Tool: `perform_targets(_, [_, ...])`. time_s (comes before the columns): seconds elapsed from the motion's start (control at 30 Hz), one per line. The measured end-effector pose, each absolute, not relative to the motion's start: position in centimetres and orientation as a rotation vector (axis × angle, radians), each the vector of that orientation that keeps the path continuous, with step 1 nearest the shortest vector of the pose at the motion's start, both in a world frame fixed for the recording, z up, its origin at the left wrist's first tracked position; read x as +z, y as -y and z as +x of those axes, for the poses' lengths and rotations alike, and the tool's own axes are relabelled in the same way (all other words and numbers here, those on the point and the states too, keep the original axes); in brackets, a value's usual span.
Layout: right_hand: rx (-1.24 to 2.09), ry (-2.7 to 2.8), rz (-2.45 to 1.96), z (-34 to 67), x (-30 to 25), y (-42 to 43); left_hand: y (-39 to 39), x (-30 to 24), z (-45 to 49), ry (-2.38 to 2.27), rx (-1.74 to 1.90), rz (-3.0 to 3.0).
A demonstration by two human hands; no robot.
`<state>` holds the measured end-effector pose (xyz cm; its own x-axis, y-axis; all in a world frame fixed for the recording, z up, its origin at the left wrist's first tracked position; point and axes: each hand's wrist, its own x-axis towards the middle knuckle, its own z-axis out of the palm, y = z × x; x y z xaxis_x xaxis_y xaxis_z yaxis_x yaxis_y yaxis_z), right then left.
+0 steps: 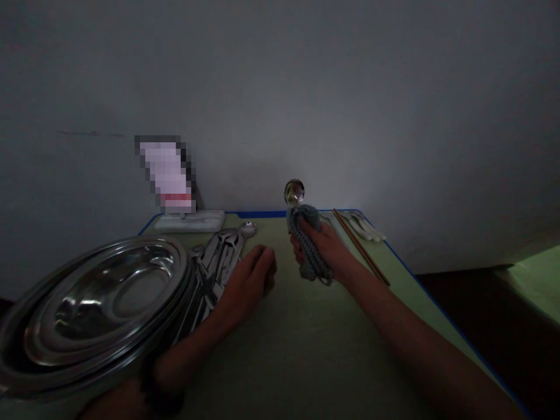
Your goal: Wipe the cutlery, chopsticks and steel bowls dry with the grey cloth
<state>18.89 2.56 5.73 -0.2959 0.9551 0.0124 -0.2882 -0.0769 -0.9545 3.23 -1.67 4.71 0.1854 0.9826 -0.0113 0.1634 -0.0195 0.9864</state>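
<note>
My right hand (321, 239) is closed around a grey-green knitted cloth (311, 254) wrapped about the handle of a metal spoon (294, 191). The shiny round bowl of the spoon sticks up out of the cloth, while its handle is hidden. To the left, my left hand (258, 271) hangs over the table with its fingers curled in and nothing showing in them. It is closest to a pile of metal spoons and other cutlery (221, 256), which lies beside a stack of steel basins (105, 297).
A phone with a blurred screen (168, 175) leans on a pale stand (190, 221) at the back left. Wooden chopsticks (361, 248) and several white-handled utensils (363, 227) lie at the right. The green table (301, 350) has a blue edge and meets a grey wall (280, 105).
</note>
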Motion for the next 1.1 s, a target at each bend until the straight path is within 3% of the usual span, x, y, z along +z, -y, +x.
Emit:
perform_targets(0.1, [1.451,1.524,-0.949,19.6,7.4,-2.1,0.3,7.3,2.9,-1.131,1.045,1.275])
perform_targets(0.23, [1.213,1.908,-0.875,18.6,11.2,-2.2,-1.7,12.3,1.6,-1.216,1.181,1.570])
perform_targets(0.4, [1.099,2.053,-0.786,16.4,15.2,-2.2,-1.8,16.4,0.4,-1.207,1.460,1.728])
perform_targets(0.6, [1.149,2.118,-0.825,17.5,14.7,-2.6,-2.2,15.2,-1.2,-1.256,1.805,1.617])
perform_targets(0.87, [1.561,1.915,-0.970,20.9,14.7,-2.6,-2.4,15.5,-0.9,-1.220,2.040,1.403])
perform_targets(1.0, [1.439,1.934,-0.970,20.4,14.8,-2.5,-2.4,14.9,0.6,-1.185,2.088,1.391])
perform_targets(1.1, [1.160,2.049,-0.957,18.8,14.8,-2.5,-2.5,14.3,1.5,-1.193,2.050,1.412])
